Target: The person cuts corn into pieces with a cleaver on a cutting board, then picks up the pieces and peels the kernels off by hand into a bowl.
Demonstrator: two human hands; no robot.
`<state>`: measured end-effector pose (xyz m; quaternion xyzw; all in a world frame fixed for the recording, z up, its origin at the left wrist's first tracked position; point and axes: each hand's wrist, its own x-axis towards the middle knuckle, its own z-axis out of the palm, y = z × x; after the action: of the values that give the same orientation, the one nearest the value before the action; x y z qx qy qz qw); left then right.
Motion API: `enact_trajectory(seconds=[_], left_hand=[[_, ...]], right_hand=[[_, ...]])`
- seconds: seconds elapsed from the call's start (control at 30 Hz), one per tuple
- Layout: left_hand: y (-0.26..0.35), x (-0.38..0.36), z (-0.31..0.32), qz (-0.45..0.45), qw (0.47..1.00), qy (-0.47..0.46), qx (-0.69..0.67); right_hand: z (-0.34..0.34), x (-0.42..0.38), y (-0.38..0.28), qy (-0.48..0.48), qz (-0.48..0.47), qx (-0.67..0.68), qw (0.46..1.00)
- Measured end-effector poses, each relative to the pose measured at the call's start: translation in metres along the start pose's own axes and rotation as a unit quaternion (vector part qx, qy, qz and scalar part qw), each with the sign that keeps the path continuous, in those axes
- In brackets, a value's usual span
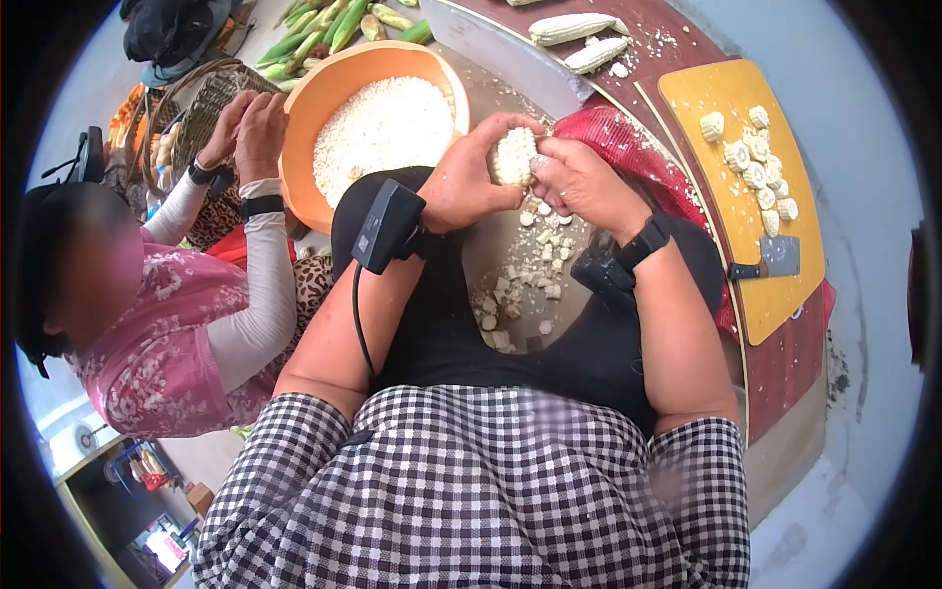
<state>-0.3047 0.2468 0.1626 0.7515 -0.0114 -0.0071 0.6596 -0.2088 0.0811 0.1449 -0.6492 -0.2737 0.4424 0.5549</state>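
Note:
A short piece of white corn cob (512, 157), covered in kernels, is held between my two hands above my lap. My left hand (469, 177) wraps around its left side, thumb below and fingers over the top. Against its right edge press the thumb and fingertips of my right hand (586, 185). To the left stands an orange basin (294, 157) with a heap of loose white kernels (388, 128) in it. Bits of stripped cob (535, 280) lie scattered on the floor between my knees.
On the right, a yellow cutting board (800, 206) carries several cob pieces (756, 162) and a cleaver (780, 256). Whole peeled cobs (574, 28) and a red mesh bag (618, 137) are nearby. A co-worker (167, 314) sits at left by a wicker basket (211, 108); unhusked corn (324, 29) lies behind.

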Motion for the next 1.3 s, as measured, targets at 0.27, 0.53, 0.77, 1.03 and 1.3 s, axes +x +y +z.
enact_trajectory(seconds=[0.27,0.53,0.77,1.03,1.3], left_hand=[[-0.003,0.001,0.004,-0.023,0.998,0.000,0.065],[-0.003,0.001,-0.001,-0.016,1.000,0.002,0.001],[-0.004,0.003,-0.004,-0.014,1.000,-0.022,0.016],[0.001,0.002,0.000,-0.024,0.997,-0.023,0.064],[-0.005,0.001,0.000,-0.011,1.000,-0.012,0.024]], right_hand=[[0.005,0.002,0.002,0.029,-0.051,-0.165,0.985],[0.002,0.005,0.008,0.050,-0.038,-0.075,0.995],[-0.003,0.002,-0.001,-0.007,0.038,0.071,0.997],[0.000,0.007,0.006,0.017,-0.037,-0.128,0.991],[0.003,0.008,0.009,0.063,-0.087,-0.183,0.977]])
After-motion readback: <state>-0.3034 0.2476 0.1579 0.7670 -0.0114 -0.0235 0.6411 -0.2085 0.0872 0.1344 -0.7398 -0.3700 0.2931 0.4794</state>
